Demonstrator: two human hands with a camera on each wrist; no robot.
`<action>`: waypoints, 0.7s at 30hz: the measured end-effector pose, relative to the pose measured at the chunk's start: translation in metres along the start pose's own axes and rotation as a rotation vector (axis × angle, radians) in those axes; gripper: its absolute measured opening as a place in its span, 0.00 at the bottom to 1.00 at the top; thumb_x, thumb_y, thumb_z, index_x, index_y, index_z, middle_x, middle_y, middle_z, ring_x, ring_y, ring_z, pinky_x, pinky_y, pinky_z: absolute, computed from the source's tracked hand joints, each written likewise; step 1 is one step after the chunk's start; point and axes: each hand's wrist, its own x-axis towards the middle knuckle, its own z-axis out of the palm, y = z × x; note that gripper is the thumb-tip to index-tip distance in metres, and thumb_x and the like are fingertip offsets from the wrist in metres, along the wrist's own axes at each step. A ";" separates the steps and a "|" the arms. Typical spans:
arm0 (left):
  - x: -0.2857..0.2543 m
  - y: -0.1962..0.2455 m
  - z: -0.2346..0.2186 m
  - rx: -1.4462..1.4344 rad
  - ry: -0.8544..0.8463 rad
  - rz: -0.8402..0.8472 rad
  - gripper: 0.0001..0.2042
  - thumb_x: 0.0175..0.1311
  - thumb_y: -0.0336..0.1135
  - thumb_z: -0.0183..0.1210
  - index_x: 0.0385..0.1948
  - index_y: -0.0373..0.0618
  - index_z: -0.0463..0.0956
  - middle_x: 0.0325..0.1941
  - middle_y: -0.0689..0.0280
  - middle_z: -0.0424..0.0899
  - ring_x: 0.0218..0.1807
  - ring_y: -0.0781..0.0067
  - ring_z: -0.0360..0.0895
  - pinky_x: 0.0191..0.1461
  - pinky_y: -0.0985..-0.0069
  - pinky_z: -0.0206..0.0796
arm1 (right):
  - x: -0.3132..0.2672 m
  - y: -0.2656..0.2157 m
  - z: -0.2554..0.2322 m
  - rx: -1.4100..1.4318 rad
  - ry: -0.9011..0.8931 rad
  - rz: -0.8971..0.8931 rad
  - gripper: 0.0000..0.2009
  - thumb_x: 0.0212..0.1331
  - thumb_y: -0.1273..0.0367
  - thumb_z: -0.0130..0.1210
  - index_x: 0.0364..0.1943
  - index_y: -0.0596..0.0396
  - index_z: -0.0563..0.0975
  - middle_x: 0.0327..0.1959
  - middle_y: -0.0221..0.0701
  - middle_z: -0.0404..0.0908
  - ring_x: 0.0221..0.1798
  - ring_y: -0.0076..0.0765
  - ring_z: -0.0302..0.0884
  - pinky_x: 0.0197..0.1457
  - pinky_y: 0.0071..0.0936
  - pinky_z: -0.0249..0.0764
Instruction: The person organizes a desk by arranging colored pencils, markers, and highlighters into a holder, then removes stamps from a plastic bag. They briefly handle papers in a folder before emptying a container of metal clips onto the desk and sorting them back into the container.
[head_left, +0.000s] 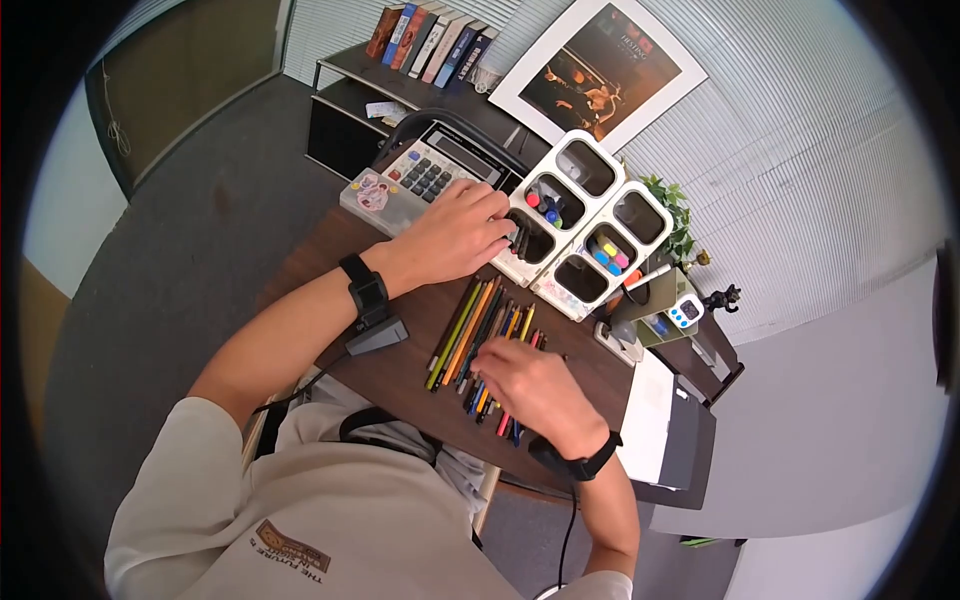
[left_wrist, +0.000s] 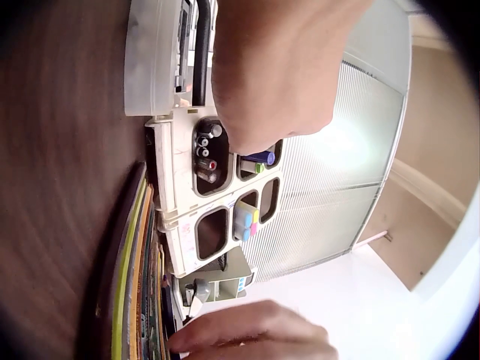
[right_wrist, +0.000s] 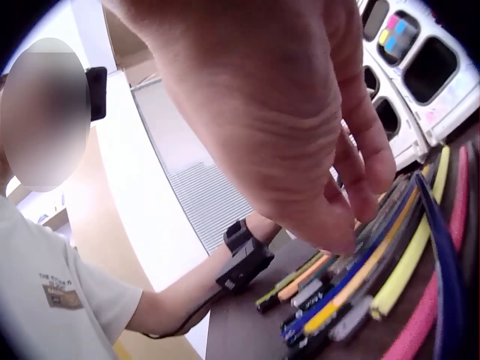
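A white desk organizer with several rounded compartments stands at the back of the brown desk. My left hand is at its near left compartment, fingers bent and fingertips right at the rim, next to several dark pens standing inside. The left wrist view hides those fingertips behind the hand. Below the organizer lies a row of colored pencils, yellow-green, orange, black, blue and pink among them. My right hand hovers low over this row, thumb and fingers bent down among the dark pencils; I cannot tell whether they pinch one.
Highlighters and colored markers fill other compartments. Left of the organizer sits a calculator beside a pale box. A green holder with a small clock and white paper lie right. A framed picture leans behind.
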 end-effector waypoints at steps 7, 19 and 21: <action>0.000 0.000 -0.002 0.000 -0.022 -0.012 0.08 0.62 0.32 0.67 0.40 0.42 0.84 0.43 0.64 0.75 0.51 0.61 0.73 0.60 0.62 0.63 | -0.004 -0.006 0.000 -0.271 -0.131 -0.110 0.12 0.53 0.75 0.59 0.43 0.59 0.84 0.50 0.33 0.84 0.50 0.38 0.84 0.50 0.33 0.84; -0.004 -0.002 0.000 0.022 -0.040 -0.025 0.07 0.60 0.31 0.67 0.38 0.42 0.85 0.43 0.64 0.75 0.51 0.61 0.73 0.59 0.64 0.64 | 0.008 0.004 -0.005 -0.518 -0.279 -0.300 0.11 0.55 0.70 0.59 0.43 0.56 0.81 0.46 0.29 0.83 0.48 0.32 0.81 0.50 0.28 0.81; -0.004 -0.002 0.001 0.027 -0.039 -0.029 0.07 0.60 0.31 0.67 0.38 0.42 0.85 0.43 0.64 0.75 0.51 0.61 0.73 0.59 0.64 0.64 | 0.009 0.006 -0.004 -0.514 -0.266 -0.342 0.11 0.56 0.70 0.59 0.43 0.55 0.80 0.44 0.28 0.81 0.47 0.31 0.81 0.49 0.28 0.81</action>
